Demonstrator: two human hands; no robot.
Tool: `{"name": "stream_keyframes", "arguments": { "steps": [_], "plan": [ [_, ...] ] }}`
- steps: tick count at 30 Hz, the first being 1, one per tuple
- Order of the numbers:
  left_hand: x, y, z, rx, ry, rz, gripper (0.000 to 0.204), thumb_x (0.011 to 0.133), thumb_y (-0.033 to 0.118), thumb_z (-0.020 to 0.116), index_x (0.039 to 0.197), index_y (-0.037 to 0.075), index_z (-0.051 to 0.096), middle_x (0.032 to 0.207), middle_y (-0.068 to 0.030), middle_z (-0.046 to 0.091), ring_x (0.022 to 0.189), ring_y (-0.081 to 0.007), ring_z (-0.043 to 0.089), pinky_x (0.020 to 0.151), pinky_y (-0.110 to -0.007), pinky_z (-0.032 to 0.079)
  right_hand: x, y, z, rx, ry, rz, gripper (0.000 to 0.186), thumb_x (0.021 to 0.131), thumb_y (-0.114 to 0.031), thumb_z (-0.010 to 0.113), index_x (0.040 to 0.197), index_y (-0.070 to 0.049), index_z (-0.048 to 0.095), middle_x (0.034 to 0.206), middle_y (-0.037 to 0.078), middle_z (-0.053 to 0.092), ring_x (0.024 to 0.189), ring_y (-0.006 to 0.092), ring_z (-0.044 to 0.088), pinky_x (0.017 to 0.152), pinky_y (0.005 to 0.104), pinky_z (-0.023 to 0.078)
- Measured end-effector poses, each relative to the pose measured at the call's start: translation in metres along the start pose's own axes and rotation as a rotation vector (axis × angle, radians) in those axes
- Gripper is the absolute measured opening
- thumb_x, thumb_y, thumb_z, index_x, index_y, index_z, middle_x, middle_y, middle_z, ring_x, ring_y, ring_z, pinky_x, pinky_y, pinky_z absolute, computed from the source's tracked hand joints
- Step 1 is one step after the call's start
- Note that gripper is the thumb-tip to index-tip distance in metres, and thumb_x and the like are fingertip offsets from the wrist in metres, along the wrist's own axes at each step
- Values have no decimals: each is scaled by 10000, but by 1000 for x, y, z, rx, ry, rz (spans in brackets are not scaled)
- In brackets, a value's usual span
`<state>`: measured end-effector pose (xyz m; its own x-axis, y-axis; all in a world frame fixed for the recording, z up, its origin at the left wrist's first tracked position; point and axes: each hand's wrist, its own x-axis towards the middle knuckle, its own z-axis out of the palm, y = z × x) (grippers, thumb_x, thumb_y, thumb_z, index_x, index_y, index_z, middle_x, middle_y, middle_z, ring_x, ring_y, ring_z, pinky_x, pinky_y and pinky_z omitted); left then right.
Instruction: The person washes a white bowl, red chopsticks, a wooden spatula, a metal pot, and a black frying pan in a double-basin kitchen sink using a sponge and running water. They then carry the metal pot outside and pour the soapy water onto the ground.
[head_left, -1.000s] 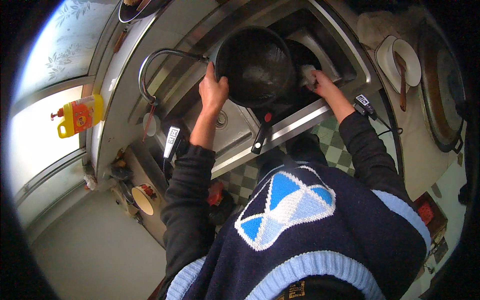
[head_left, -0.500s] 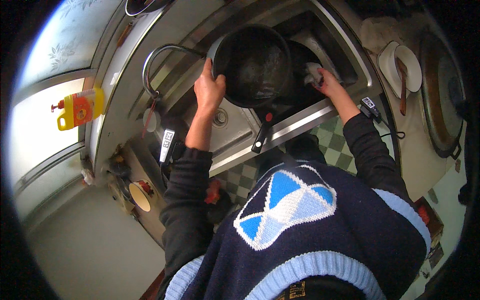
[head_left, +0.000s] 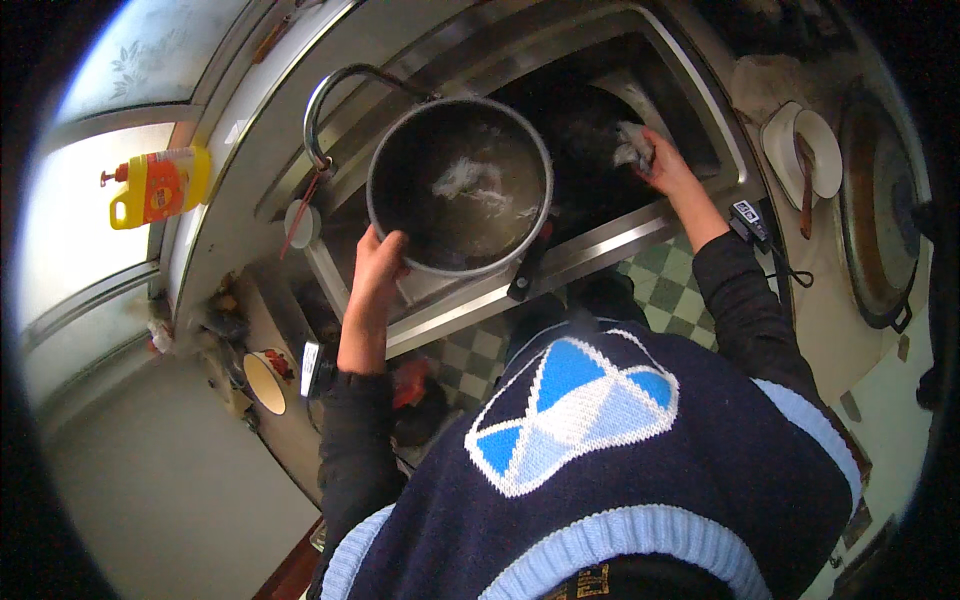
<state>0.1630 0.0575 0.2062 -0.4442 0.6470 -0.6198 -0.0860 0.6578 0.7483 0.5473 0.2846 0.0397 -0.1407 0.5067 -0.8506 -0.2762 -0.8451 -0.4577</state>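
Note:
My left hand (head_left: 377, 266) grips the near left rim of a round dark pot (head_left: 400, 180), its thumb over the edge. Cloudy water with whitish froth (head_left: 470, 180) lies in the pot, which is held over the left part of the sink. In my right hand (head_left: 668, 168) is a crumpled greyish-white cloth (head_left: 632, 146), pinched by the fingers. Below the cloth a black pan (head_left: 585, 165) sits in the right part of the sink. A black handle (head_left: 524, 274) reaches over the sink's front edge, partly hidden by the pot.
A curved faucet (head_left: 320, 105) arches behind the pot at left. The steel sink rim (head_left: 620, 232) runs along the front. At right are white dishes (head_left: 826, 150) with a brown-handled utensil and a large round pan (head_left: 880, 200). A yellow pump jug (head_left: 160, 187) stands by the window.
My left hand has brought the pot nearer and leftward, turning it more level; froth and water now show inside. My right hand with the cloth has barely moved.

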Motion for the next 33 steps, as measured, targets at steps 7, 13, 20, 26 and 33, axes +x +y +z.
{"name": "stream_keyframes", "arguments": {
  "steps": [7, 13, 20, 26, 33],
  "plan": [
    [-27, -69, -52, -213, 178, -206, 148, 726, 38, 477, 874, 52, 478, 659, -18, 469, 450, -109, 438, 324, -226, 294, -10, -2, 8, -27, -167, -139, 366, 784, -237, 630, 1138, -180, 555, 1115, 0, 550, 1010, 157, 497, 773, 301, 441],
    [4, -149, -62, -373, 352, -220, 238, 731, 16, 465, 968, 35, 481, 696, -54, 509, 454, -166, 495, 325, -276, 381, -37, -11, 29, -222, -78, -159, 292, 792, -236, 604, 1048, -99, 578, 988, 25, 608, 869, 158, 573, 748, 300, 466],
    [69, -223, -62, -297, 260, -219, 280, 780, 53, 498, 1057, 32, 461, 780, -116, 568, 522, -218, 580, 340, -311, 437, -92, -16, 88, -55, -164, 21, 323, 844, -277, 528, 1068, -47, 557, 1036, 62, 605, 877, 178, 602, 732, 306, 511],
    [100, -258, -46, -296, 240, -365, 266, 794, 81, 520, 1041, 34, 435, 744, -133, 570, 461, -242, 567, 302, -296, 376, -138, 8, 158, -108, -346, 19, 417, 784, -155, 610, 1149, 8, 493, 1052, 103, 589, 913, 188, 593, 782, 283, 504],
    [134, -265, -51, -391, 171, -393, 367, 790, 103, 542, 1132, 78, 411, 883, -126, 562, 614, -258, 567, 389, -358, 417, -166, 58, 256, -240, -380, 213, 324, 807, -224, 481, 1012, 16, 556, 908, 109, 635, 726, 206, 631, 688, 308, 529]
  ]
}}
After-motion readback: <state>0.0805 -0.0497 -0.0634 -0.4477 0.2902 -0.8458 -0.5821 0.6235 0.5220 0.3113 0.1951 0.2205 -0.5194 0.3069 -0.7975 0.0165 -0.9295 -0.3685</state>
